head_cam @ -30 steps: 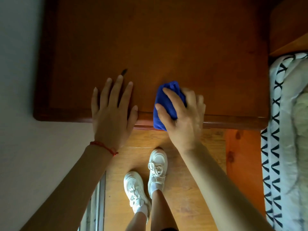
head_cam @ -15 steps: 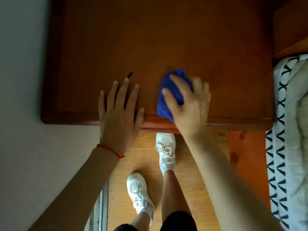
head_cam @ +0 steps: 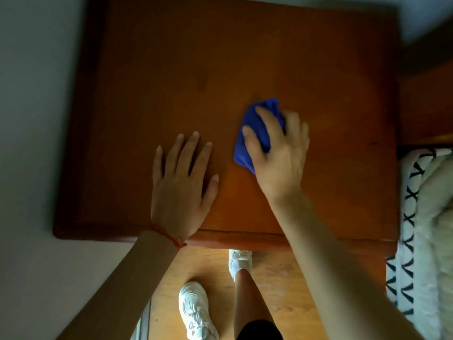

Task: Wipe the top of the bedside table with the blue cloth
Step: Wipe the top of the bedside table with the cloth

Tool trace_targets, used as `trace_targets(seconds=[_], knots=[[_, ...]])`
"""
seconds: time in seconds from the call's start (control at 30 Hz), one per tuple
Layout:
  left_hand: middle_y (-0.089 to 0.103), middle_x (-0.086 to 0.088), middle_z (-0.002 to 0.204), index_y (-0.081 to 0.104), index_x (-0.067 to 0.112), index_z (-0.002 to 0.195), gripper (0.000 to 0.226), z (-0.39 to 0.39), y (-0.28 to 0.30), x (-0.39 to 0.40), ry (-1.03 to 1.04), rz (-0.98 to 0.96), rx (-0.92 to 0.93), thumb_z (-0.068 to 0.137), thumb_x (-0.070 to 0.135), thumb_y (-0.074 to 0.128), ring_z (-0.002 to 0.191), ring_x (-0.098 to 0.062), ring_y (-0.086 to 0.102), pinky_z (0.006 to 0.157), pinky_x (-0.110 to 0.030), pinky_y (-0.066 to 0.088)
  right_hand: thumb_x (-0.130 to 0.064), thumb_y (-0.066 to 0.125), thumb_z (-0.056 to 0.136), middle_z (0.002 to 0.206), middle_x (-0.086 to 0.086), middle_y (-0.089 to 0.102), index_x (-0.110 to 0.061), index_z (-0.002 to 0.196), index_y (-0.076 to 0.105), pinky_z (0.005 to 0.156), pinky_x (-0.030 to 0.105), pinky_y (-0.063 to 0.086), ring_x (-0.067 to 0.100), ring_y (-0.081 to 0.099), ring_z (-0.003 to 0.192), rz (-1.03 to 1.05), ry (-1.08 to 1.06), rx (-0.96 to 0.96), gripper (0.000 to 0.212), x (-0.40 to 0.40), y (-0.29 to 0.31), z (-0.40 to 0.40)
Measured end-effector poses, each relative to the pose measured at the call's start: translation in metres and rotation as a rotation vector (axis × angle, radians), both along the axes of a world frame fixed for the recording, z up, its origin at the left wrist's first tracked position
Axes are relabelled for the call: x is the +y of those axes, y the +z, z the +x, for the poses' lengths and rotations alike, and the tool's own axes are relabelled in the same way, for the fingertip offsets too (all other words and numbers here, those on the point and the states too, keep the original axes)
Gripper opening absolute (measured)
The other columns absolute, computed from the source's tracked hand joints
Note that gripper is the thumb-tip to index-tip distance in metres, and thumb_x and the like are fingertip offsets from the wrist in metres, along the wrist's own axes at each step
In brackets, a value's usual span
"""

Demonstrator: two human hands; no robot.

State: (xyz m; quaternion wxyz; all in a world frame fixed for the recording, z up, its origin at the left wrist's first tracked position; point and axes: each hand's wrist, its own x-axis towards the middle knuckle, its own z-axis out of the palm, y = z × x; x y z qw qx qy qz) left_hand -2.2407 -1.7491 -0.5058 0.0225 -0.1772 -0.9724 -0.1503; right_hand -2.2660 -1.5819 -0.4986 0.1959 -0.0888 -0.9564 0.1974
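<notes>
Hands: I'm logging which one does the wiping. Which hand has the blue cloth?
The right hand holds the bunched blue cloth on the bedside table. The left hand, with the red string bracelet, lies flat and bare.

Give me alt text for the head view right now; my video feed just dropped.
The right hand presses a bunched blue cloth onto the middle of the wooden bedside table, while the left hand rests flat, fingers spread, beside it. White sneakers stand on the wood floor below; patterned bedding lies at right.
</notes>
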Motion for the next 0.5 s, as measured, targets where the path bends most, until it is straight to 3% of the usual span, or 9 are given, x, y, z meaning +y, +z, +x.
trace_targets(seconds=[0.13, 0.2, 0.37, 0.5], knots=[[0.043, -0.020, 0.139, 0.044, 0.008, 0.132, 0.051, -0.001, -0.001, 0.000, 0.000, 0.004, -0.004, 0.091, 0.038, 0.036, 0.131, -0.032, 0.028, 0.106, -0.051, 0.015, -0.045, 0.047, 0.089, 0.104, 0.013, 0.057, -0.020, 0.114, 0.054, 0.071, 0.033, 0.043, 0.022, 0.048, 0.086, -0.053, 0.194, -0.076, 0.036, -0.008, 0.001, 0.071], [0.043, -0.019, 0.139, 0.042, 0.010, 0.132, 0.050, -0.001, 0.000, 0.000, 0.005, 0.003, -0.014, 0.091, 0.039, 0.035, 0.131, -0.032, 0.028, 0.107, -0.050, 0.014, -0.046, 0.046, 0.089, 0.101, 0.012, 0.059, -0.021, 0.112, 0.054, 0.068, 0.034, 0.044, 0.022, 0.048, 0.084, -0.052, 0.246, -0.085, 0.035, -0.002, 0.001, 0.058], [0.045, -0.018, 0.137, 0.039, 0.014, 0.131, 0.048, -0.002, 0.001, 0.001, 0.013, 0.013, -0.024, 0.091, 0.040, 0.036, 0.130, -0.032, 0.029, 0.106, -0.050, 0.015, -0.041, 0.051, 0.087, 0.099, 0.015, 0.061, -0.013, 0.108, 0.065, 0.071, 0.038, 0.046, 0.028, 0.054, 0.081, 0.015, 0.078, 0.022, 0.038, 0.015, -0.002, -0.048], [0.047, -0.019, 0.135, 0.041, 0.012, 0.129, 0.046, -0.011, 0.004, 0.004, 0.042, 0.058, -0.005, 0.095, 0.041, 0.029, 0.129, -0.031, 0.031, 0.106, -0.050, 0.017, -0.046, 0.043, 0.091, 0.105, 0.013, 0.058, -0.018, 0.114, 0.056, 0.077, 0.031, 0.040, 0.024, 0.050, 0.087, -0.055, 0.100, -0.055, 0.039, 0.002, -0.001, 0.008]])
